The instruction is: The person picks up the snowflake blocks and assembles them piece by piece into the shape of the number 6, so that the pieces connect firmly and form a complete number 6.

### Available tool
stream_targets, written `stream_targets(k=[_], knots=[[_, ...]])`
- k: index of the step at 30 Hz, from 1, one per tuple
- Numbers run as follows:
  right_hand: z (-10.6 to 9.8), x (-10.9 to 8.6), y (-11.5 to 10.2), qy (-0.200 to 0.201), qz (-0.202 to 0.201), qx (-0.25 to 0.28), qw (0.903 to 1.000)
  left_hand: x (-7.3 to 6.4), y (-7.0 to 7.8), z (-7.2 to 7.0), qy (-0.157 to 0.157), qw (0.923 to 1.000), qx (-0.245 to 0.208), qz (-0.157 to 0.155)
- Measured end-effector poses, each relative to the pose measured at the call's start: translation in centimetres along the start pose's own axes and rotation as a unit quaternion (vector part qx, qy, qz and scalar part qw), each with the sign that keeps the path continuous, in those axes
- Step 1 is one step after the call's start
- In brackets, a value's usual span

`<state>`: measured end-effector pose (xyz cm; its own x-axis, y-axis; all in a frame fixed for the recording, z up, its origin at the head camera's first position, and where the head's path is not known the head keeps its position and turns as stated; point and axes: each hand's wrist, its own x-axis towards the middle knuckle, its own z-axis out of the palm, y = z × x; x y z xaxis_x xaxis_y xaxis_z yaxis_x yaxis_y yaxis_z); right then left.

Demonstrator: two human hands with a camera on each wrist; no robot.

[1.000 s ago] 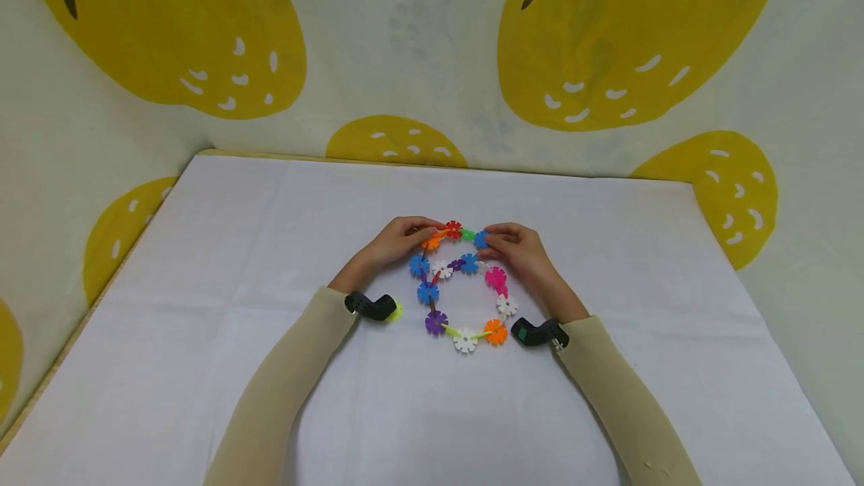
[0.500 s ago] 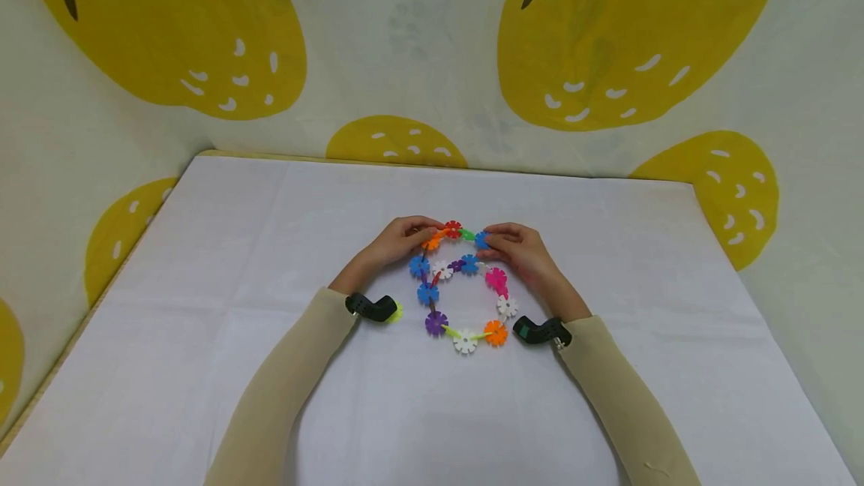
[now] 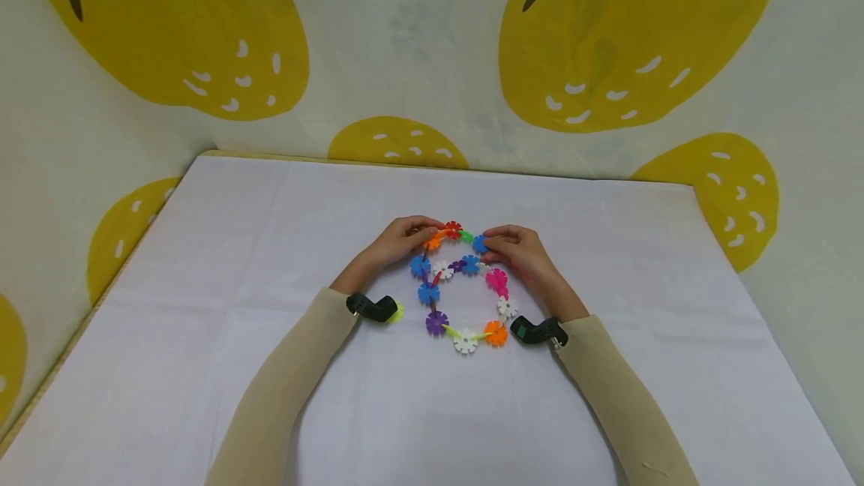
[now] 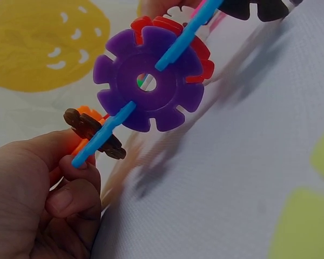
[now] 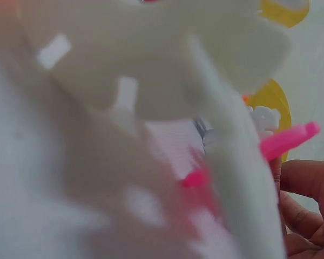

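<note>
Notched plastic snowflake discs are linked into a chain with a closed lower loop and an upper arc. At the upper left, my left hand (image 3: pixel 403 238) pinches an orange snowflake disc (image 3: pixel 433 243) beside a red disc (image 3: pixel 453 230). My right hand (image 3: pixel 518 247) pinches the blue snowflake disc (image 3: pixel 480 244) at the arc's right end, joined to a green disc (image 3: pixel 466 236). In the left wrist view, a purple disc (image 4: pixel 146 59) stands in front of the left fingers (image 4: pixel 70 199). A blurred white disc (image 5: pixel 232 162) hides much of the right wrist view.
The lower loop carries a white disc (image 3: pixel 465 342), an orange disc (image 3: pixel 496 334) and a purple disc (image 3: pixel 436 323). A loose lime disc (image 3: pixel 399 312) lies by the left wrist's black camera (image 3: pixel 373 307). A white cloth (image 3: pixel 432 418) covers the table.
My right hand has shifted slightly down and left with the blue disc. The left hand stays nearly still, and the lower loop keeps its place.
</note>
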<state>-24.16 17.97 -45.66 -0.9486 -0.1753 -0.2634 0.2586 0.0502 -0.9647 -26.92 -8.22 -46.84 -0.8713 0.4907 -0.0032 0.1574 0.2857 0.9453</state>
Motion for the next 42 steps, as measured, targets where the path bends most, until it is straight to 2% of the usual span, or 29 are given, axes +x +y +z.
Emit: stream_targets(k=[10, 19, 30, 37, 42], knots=[[0.0, -0.1, -0.1, 0.008, -0.003, 0.001, 1.0, 0.0, 0.1, 0.1, -0.002, 1.0, -0.006, 0.004], [0.2, 0.3, -0.3, 0.007, -0.001, -0.001, 1.0, 0.1, -0.1, 0.0, 0.001, 0.9999, 0.01, 0.006], [-0.1, 0.8, -0.2, 0.01, -0.009, 0.021, 0.9997, 0.8, -0.6, 0.6, 0.032, 0.9986, 0.041, 0.013], [0.1, 1.0, 0.2, 0.007, -0.048, 0.054, 0.9974, 0.7, -0.3, 0.6, 0.024, 0.9988, 0.04, 0.017], [0.3, 1.1, 0.5, 0.011, -0.061, 0.045, 0.9971, 0.6, -0.2, 0.5, 0.02, 0.9992, 0.031, 0.017]])
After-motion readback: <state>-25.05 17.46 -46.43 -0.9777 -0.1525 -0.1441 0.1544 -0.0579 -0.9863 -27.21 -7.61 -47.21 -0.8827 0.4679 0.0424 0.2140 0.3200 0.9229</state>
